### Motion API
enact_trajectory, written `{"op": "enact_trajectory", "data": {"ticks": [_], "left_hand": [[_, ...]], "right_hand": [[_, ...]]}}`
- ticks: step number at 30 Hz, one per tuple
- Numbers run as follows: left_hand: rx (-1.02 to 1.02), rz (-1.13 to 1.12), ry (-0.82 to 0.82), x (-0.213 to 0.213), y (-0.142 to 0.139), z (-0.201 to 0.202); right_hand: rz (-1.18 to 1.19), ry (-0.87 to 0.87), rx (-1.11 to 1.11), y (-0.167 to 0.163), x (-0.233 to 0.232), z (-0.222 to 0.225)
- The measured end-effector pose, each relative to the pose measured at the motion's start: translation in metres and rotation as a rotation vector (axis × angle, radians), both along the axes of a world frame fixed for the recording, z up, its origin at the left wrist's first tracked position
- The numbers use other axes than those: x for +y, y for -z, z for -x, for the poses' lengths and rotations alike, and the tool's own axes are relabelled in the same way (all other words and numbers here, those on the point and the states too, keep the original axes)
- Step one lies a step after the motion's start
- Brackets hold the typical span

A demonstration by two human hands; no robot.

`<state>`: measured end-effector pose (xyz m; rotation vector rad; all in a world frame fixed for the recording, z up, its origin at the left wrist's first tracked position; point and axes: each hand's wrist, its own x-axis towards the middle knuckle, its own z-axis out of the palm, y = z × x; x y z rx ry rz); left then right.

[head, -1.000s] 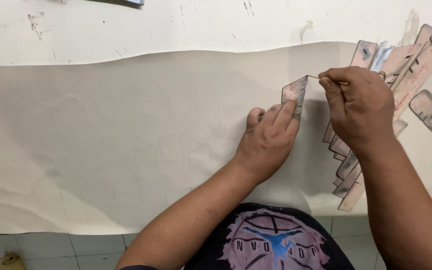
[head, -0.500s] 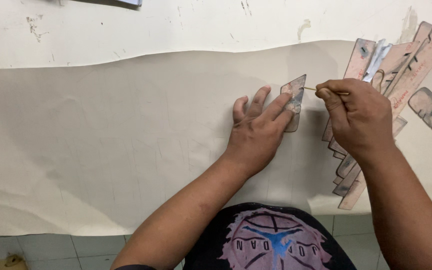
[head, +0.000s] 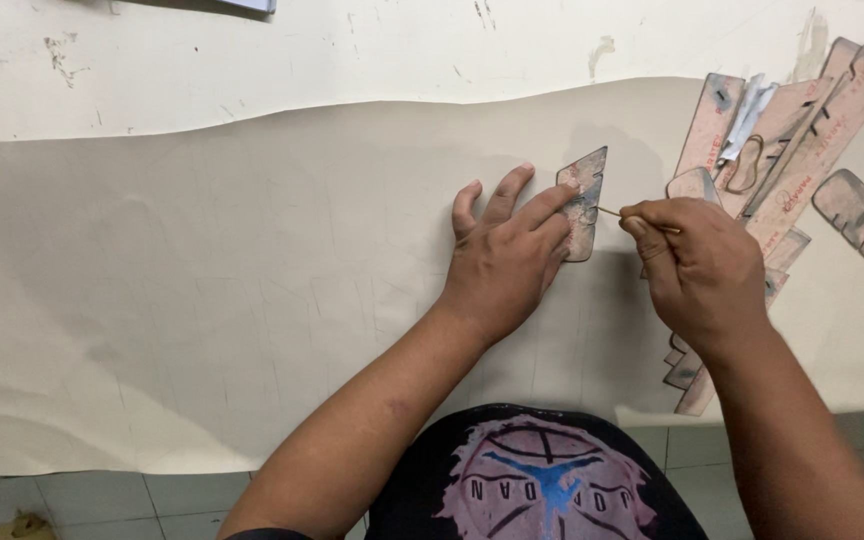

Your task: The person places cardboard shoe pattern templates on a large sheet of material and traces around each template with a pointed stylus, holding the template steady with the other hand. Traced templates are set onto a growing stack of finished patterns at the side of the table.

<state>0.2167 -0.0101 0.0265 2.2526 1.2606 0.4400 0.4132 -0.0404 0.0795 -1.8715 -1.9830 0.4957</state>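
On the cream sheet, the left hand presses flat, fingers spread, on a small pointed template.
Its long axis runs away from the person; the right hand pinches a thin marking stick (tip at the template's right edge), just beside it.

A white, scuffed table fills the view. Below its near edge shows a floor of pale grey-green tiles. Even, soft light falls on the table.
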Motion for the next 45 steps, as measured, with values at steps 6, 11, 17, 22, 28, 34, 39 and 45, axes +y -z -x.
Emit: {"op": "enact_trajectory", "data": {"ticks": [6,11,17,22,28,34,39,45], "left_hand": [[-0.026,0.025,-0.01,0.0,0.0,0.0],[-0.042,0.022,-0.004,0.0,0.0,0.002],[-0.035,0.034,0.007,0.004,-0.001,0.004],[-0.037,0.056,0.005,0.004,-0.002,0.004],[-0.025,0.05,0.02,0.005,-0.003,0.004],[-0.041,0.049,0.005,0.004,-0.001,0.005],[-0.035,0.015,0.002,0.003,0.003,0.006],[-0.055,0.008,0.002,0.002,0.003,0.006]], "right_hand": [[-0.008,-0.053,0.037,0.0,-0.011,0.003],[0.001,-0.018,0.045,0.001,-0.015,0.002],[-0.008,-0.055,0.065,0.004,-0.028,0.005],[-0.023,-0.025,0.107,0.005,-0.035,0.006],[-0.037,0.034,0.087,0.006,-0.029,0.004],[-0.048,-0.069,-0.009,0.003,-0.035,0.008],[-0.103,-0.153,0.051,0.001,-0.036,0.013],[-0.136,-0.232,0.088,0.002,-0.031,0.023]]}}
